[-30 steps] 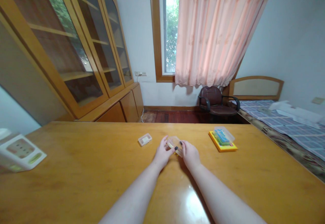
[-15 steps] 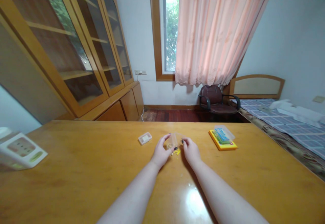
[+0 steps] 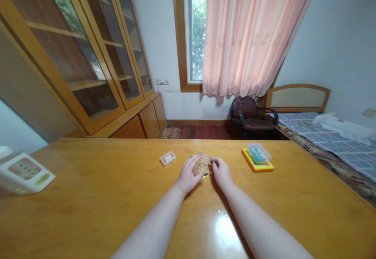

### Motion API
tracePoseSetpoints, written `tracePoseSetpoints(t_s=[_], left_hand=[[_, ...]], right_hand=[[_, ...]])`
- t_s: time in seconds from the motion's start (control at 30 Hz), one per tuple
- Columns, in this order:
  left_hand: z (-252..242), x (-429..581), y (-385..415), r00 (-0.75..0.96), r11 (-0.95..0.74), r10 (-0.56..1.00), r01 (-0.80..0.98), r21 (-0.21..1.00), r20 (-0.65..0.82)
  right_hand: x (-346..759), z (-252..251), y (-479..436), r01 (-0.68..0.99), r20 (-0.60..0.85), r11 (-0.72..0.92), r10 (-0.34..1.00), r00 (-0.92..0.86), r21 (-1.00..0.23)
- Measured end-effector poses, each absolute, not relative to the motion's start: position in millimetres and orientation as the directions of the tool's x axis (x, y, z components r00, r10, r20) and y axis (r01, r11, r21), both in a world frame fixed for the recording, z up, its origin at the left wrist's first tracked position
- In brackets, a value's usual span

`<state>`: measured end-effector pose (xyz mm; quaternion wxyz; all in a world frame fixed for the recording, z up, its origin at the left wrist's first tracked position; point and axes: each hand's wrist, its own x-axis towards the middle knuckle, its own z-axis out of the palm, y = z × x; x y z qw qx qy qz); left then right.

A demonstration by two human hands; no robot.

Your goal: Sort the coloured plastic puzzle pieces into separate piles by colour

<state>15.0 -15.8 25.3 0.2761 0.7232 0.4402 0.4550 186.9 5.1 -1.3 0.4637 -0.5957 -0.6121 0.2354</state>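
Clear plastic box (image 3: 201, 166), one: stood toward the table's (image 3: 96, 196) far edge, gripped by the left hand (image 3: 188, 176) between fingers and thumb. Right hand (image 3: 221, 173): fingers curled at the box's right side; whether gripping, could not be told.

Pink curtain (image 3: 252, 36), maroon chair (image 3: 246, 108), wooden cabinet (image 3: 93, 51)

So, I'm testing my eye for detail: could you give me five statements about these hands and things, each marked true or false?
1. The left hand touches the clear container. True.
2. The yellow box lies left of both hands. False: it lies to their right.
3. Small yellow bits lie near the left thumb. True.
4. The right hand grips the yellow box. False: it is apart from it.
5. The curtain is green. False: pink.
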Motion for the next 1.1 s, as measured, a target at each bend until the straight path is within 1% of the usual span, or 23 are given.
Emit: tracePoseSetpoints(t_s=[0.07,0.1,0.23,0.27,0.33,0.4,0.5,0.57,0.7,0.83,1.0,1.1], left_hand=[[21.9,15.0,-14.0,0.163,-0.458,0.888,0.379,0.804,0.429],[19.6,15.1,-12.5,0.132,-0.448,0.893,0.36,0.818,0.431],[9.2,15.0,-4.0,0.015,-0.374,0.927,0.146,0.916,0.376],[7.2,14.8,-2.2,0.007,-0.352,0.936,0.099,0.931,0.353],[4.8,13.8,0.1,0.017,-0.314,0.95,0.066,0.947,0.313],[4.4,12.8,0.4,0.055,-0.31,0.951,0.097,0.946,0.306],[5.5,12.0,-1.2,0.134,-0.377,0.924,0.183,0.908,0.357],[5.6,12.1,-1.9,0.154,-0.412,0.91,0.233,0.881,0.385],[1.9,13.6,-1.4,0.107,-0.37,0.929,0.242,0.897,0.354],[-0.8,15.6,-1.4,0.089,-0.354,0.935,0.22,0.909,0.342],[3.7,15.6,-2.7,0.091,-0.395,0.918,0.259,0.881,0.385],[6.8,9.4,1.4,0.022,-0.409,0.904,0.339,0.847,0.427]], right_hand=[[186.9,1.0,2.3,0.499,0.316,0.236,0.945,0.081,-0.834],[186.7,3.0,-0.2,0.493,0.354,0.297,0.935,0.024,-0.818],[183.4,13.2,-12.9,0.448,0.523,0.593,0.804,-0.283,-0.669],[182.1,15.2,-15.6,0.443,0.534,0.635,0.773,-0.344,-0.633],[179.3,17.2,-18.7,0.462,0.525,0.667,0.745,-0.411,-0.585],[177.1,16.5,-19.0,0.511,0.509,0.653,0.757,-0.41,-0.56],[176.3,12.3,-16.4,0.588,0.515,0.608,0.785,-0.345,-0.534],[177.0,9.4,-14.5,0.628,0.533,0.584,0.791,-0.301,-0.514],[178.6,7.7,-12.6,0.685,0.566,0.544,0.793,-0.228,-0.486],[179.5,10.0,-11.8,0.677,0.585,0.556,0.779,-0.223,-0.482],[179.9,8.4,-9.6,0.657,0.608,0.581,0.761,-0.228,-0.481],[180.3,4.7,-7.1,0.653,0.633,0.577,0.751,-0.189,-0.49]])
